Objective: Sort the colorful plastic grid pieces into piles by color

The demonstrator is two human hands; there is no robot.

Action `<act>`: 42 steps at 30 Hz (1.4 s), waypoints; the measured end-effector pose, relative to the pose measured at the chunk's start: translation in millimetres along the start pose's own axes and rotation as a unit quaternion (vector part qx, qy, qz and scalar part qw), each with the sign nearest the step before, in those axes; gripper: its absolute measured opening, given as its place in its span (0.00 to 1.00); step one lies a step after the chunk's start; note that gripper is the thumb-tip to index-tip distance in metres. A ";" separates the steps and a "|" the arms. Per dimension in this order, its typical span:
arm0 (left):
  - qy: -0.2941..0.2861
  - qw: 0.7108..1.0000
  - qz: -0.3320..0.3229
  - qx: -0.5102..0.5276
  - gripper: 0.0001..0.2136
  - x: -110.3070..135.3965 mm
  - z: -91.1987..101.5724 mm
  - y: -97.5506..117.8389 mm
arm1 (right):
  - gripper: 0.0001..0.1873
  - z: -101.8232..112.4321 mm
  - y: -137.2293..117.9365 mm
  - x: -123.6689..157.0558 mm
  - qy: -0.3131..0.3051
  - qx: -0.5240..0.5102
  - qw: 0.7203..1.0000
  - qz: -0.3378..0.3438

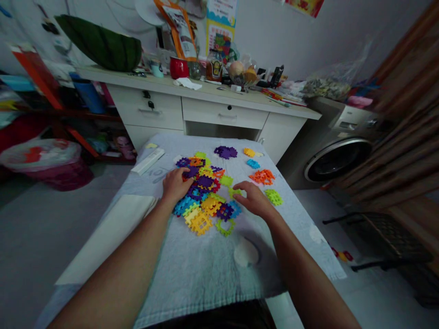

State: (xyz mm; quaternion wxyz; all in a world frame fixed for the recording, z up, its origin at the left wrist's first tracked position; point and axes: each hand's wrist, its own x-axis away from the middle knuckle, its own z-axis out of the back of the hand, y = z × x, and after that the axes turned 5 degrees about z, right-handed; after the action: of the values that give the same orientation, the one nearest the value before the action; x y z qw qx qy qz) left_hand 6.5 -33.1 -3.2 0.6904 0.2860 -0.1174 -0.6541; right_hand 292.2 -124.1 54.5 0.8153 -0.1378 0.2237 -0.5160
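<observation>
Heaped mid-bench: a pile of flat, notched-edged plastic pieces (206,182) in purple, yellow, blue, red, orange and green. At the pile's left edge, bare left grip (174,184), fingers bent over purple pieces; impossible to tell whether closed on one. At the right edge, bare right grip (240,193), open, thumb and fingers apart, near lime-green pieces; contact unclear. Set apart beyond, a purple plastic cluster (225,151); rightward, a flat orange-red plastic cluster (262,176) and a lime-green lattice cluster (274,197). Underneath everything, the pale-blue cloth-covered bench (202,269). Farther off, a grey front-loading washing machine (297,151).
</observation>
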 end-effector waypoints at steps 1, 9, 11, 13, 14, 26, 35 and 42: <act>0.000 1.000 0.000 0.002 0.16 0.4 0.7 0.8 | 0.11 -8.3 -8.5 -8.4 -0.006 0.001 1.000 0.007; 0.005 1.000 0.011 0.004 0.16 1.6 2.0 2.9 | 0.12 -47.2 -29.8 -20.1 0.017 -0.030 0.998 0.055; 0.007 1.000 0.008 0.004 0.16 1.5 1.6 2.6 | 0.14 -48.3 -30.5 -15.0 0.014 -0.039 0.997 0.063; 0.007 1.000 0.009 0.004 0.16 1.5 1.5 2.4 | 0.13 -48.7 -31.6 -12.4 0.015 -0.042 0.997 0.061; 0.006 1.000 0.010 0.005 0.15 1.5 1.6 2.5 | 0.12 -49.0 -32.1 -12.1 0.016 -0.043 0.997 0.058; 0.010 1.000 -0.005 0.004 0.16 -0.8 -1.1 -1.1 | 0.09 -40.3 -14.2 -11.2 0.158 -0.091 0.983 0.028; 0.005 1.000 0.002 -0.004 0.16 0.2 0.6 1.4 | 0.09 17.9 59.7 19.4 0.248 0.088 0.951 -0.162; 0.002 1.000 0.002 0.003 0.16 0.3 2.7 2.8 | 0.13 41.9 100.2 54.9 0.157 0.201 0.886 -0.386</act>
State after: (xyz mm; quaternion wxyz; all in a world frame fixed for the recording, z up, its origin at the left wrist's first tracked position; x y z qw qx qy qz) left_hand 7.4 -34.1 0.5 0.6906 0.2892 -0.1190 -0.6521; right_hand 411.7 -131.0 32.7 0.5159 0.0362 0.1690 -0.8391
